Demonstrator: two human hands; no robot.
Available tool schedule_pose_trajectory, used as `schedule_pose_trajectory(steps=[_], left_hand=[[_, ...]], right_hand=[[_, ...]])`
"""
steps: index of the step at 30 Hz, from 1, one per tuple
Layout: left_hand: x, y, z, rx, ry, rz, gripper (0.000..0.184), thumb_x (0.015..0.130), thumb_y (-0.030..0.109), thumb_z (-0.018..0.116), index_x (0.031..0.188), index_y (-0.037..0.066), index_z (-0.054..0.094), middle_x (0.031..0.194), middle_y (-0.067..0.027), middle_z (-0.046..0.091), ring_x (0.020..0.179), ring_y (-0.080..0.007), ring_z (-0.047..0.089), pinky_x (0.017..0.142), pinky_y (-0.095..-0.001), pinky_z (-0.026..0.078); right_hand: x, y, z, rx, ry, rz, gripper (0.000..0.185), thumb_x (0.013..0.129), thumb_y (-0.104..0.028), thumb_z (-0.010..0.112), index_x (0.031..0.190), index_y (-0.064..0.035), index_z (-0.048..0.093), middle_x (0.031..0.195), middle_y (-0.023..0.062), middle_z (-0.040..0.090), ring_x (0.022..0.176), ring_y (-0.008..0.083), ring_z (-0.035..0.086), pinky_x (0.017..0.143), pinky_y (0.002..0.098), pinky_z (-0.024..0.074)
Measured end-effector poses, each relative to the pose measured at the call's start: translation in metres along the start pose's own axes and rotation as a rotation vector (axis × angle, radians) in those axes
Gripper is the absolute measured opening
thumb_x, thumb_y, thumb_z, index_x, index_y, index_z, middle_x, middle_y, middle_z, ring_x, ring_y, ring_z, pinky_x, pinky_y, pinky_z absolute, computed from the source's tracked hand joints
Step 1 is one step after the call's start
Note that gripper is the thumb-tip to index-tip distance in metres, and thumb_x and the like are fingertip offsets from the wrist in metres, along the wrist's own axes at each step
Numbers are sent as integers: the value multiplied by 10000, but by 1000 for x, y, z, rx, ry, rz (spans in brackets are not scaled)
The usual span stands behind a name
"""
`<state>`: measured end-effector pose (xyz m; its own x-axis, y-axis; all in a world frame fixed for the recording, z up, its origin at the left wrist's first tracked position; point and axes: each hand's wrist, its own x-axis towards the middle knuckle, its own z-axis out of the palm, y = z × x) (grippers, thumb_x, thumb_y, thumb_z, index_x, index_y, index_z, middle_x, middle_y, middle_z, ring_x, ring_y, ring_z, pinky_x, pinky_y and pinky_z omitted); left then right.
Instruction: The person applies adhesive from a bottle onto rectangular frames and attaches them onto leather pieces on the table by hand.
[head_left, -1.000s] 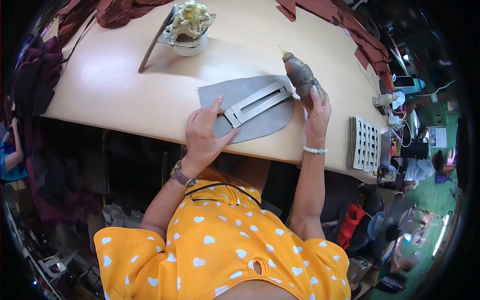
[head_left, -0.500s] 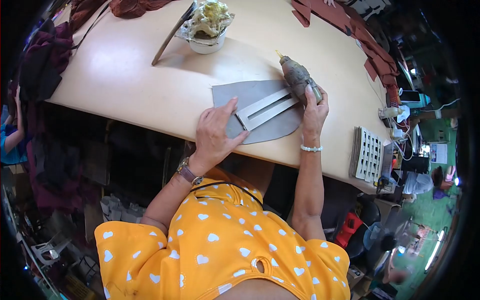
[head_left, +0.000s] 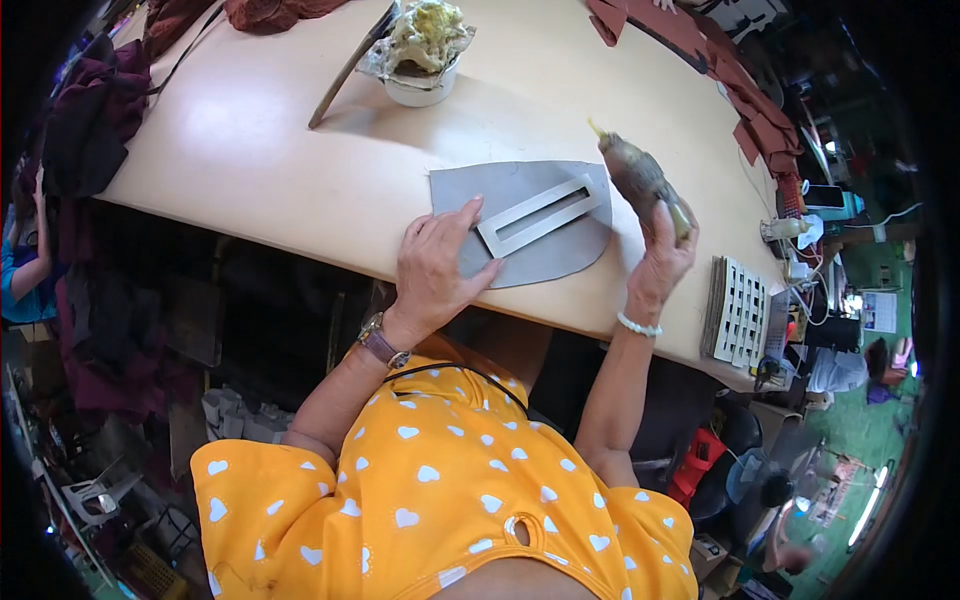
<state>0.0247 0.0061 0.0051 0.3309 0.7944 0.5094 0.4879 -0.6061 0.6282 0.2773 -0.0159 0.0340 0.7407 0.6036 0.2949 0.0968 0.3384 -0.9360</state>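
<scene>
My left hand (head_left: 435, 265) lies with fingers spread on the left part of a flat grey piece (head_left: 560, 250) that looks like leather or fabric. Its thumb and forefinger flank the near end of a pale slotted frame (head_left: 535, 216), which rests slantwise on the grey piece. Raised right of that piece, my right hand (head_left: 660, 262) is closed around a dirty, wrapped-looking bottle (head_left: 638, 175) with a thin yellow nozzle pointing away and left. The nozzle is apart from the frame and the grey piece.
A white tub (head_left: 420, 92) crusted with yellowish residue stands at the back, with a dark stick-like tool (head_left: 345, 75) leaning by it. Reddish-brown pieces (head_left: 745, 100) line the right edge, and slotted pale panels (head_left: 740, 312) stand nearer. Another person's arm (head_left: 35, 250) shows far left.
My right hand has swung right and slightly toward me with the bottle, away from the frame, uncovering the frame's far end. My left hand stays in place.
</scene>
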Motion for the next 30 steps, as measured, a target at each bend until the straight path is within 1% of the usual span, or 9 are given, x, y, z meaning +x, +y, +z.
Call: schedule_pose_trajectory(steps=[2,5,12,18,21,27,30], left_hand=[[-1,-1,1,4,4,1,714,627,179,773,1259,49,467,974,-74,625,915,-240,584,888,-377,397],[1,1,1,-2,11,1,709,629,170,772,1257,47,467,963,-75,629,913,-242,584,882,-376,400],[1,1,0,-37,25,-24,719,622,155,776,1262,49,465,940,-69,633,885,-251,580,864,-371,406],[1,1,-1,-35,16,-26,721,625,148,775,1268,54,463,928,-64,633,871,-248,574,848,-368,408],[1,1,-1,-32,14,-25,718,627,150,775,1267,55,463,927,-63,632,874,-246,575,850,-366,406],[1,0,0,-27,4,-26,703,640,162,771,1263,52,465,935,-65,632,879,-242,579,852,-366,406],[0,-1,0,-28,6,-21,693,647,165,768,1259,48,466,937,-66,632,882,-242,580,853,-368,406]], right_hand=[[-8,-14,-14,82,38,66,330,826,-100,647,1105,7,508,1003,96,586,888,170,597,804,295,507],[-15,-21,-32,125,16,73,303,831,-83,636,1096,-5,513,996,89,591,892,173,604,799,308,519],[-17,-13,-34,38,60,39,291,825,-67,650,1073,2,514,1018,85,578,907,158,588,820,300,506],[-14,-7,-33,-40,47,-15,372,806,-47,672,1130,18,502,1027,99,574,951,178,570,865,304,474],[-14,-9,-32,-39,33,-11,435,790,-29,684,1175,16,488,1059,104,558,984,182,551,893,301,452],[-13,-18,-37,-158,-127,-99,510,769,0,692,1226,-4,465,1113,90,521,1022,168,520,909,293,430],[-11,-22,-36,-175,-147,-119,512,775,-4,688,1233,-5,460,1111,85,520,1023,165,516,913,291,422]])
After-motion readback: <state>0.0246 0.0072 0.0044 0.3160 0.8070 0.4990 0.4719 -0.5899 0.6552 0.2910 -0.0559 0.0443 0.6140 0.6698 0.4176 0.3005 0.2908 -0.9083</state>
